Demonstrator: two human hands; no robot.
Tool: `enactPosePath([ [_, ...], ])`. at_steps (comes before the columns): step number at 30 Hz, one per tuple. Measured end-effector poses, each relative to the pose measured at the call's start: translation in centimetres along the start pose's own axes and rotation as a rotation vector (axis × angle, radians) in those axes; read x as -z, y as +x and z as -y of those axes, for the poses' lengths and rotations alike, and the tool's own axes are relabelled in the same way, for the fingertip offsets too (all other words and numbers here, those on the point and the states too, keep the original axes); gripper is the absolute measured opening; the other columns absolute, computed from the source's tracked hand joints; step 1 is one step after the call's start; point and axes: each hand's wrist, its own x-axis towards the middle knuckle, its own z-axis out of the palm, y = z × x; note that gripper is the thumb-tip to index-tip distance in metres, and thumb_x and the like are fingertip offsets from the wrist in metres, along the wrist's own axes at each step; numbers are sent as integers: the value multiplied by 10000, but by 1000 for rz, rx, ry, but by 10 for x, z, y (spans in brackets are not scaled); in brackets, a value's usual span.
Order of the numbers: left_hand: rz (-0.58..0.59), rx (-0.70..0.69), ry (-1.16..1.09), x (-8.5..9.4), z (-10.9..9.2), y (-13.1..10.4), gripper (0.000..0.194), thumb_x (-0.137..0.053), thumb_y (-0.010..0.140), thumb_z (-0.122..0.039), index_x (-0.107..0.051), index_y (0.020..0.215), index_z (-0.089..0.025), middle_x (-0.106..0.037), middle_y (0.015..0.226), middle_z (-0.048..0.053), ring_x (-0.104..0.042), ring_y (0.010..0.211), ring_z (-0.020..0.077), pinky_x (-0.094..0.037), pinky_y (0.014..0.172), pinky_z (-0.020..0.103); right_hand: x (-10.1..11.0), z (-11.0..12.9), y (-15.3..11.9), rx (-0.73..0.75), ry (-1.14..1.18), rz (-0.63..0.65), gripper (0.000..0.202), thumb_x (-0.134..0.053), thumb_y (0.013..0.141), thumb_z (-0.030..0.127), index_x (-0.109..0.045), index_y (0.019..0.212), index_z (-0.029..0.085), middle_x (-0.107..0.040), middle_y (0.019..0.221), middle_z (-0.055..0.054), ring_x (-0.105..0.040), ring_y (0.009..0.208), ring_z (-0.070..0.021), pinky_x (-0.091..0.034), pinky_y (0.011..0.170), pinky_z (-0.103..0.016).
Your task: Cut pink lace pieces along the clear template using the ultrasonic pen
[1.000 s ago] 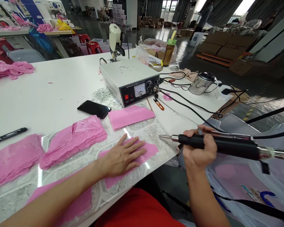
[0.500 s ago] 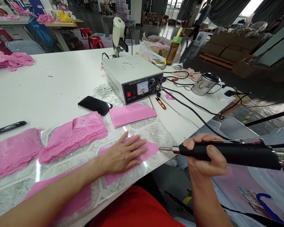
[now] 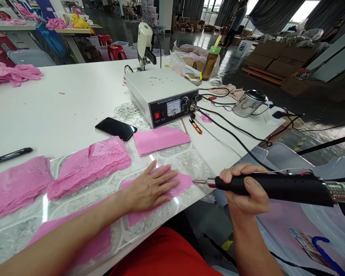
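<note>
My left hand lies flat with fingers spread on a pink fabric piece, pressing it onto a clear-topped, stone-patterned mat. In my right hand is a black handheld ultrasonic cutter. Its thin metal tip meets the right edge of the fabric; whether it touches is too fine to tell. Behind my left hand lies a folded pink sheet. Two stacks of pink fabric, a lacy-edged stack and a left stack, lie to the left. Another pink piece sits partly under my left forearm.
A white control box with a meter stands behind, its black cable running to the cutter. Nearby are a phone, orange snips, a marker, a metal-lidded jug and a bottle. Plastic bins stand beyond the table's right edge.
My right hand and the cutter's rear have shifted slightly left, while the tip stays at the fabric's edge. The left hand has not visibly moved. A distant person has moved a little left.
</note>
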Motion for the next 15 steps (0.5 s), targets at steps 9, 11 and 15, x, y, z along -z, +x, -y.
enactPosePath([
  [9, -1, -3, 0, 1, -2, 0, 484, -316, 1015, -451, -389, 1446, -244, -352, 1528, 36, -278, 1431, 273, -19, 1191, 531, 4, 2, 1, -4, 63, 30, 109, -585, 637, 211, -623, 736, 185, -558, 643, 18, -550, 446, -128, -452, 409, -293],
  [11, -2, -9, 0, 1, -2, 0, 493, -296, 1017, -457, -407, 1436, -224, -355, 1526, 48, -287, 1427, 273, -47, 1193, 517, 6, 5, 1, -4, 72, -4, 134, -566, 609, 206, -631, 724, 187, -547, 629, 20, -537, 431, -121, -434, 399, -281],
  [15, 25, -13, -5, 0, -1, 1, 503, -296, 1014, -461, -417, 1430, -205, -373, 1514, 77, -283, 1430, 272, -99, 1188, 515, 9, 14, 0, -13, 59, -50, 160, -541, 564, 222, -634, 691, 193, -530, 606, 21, -511, 403, -118, -397, 377, -281],
])
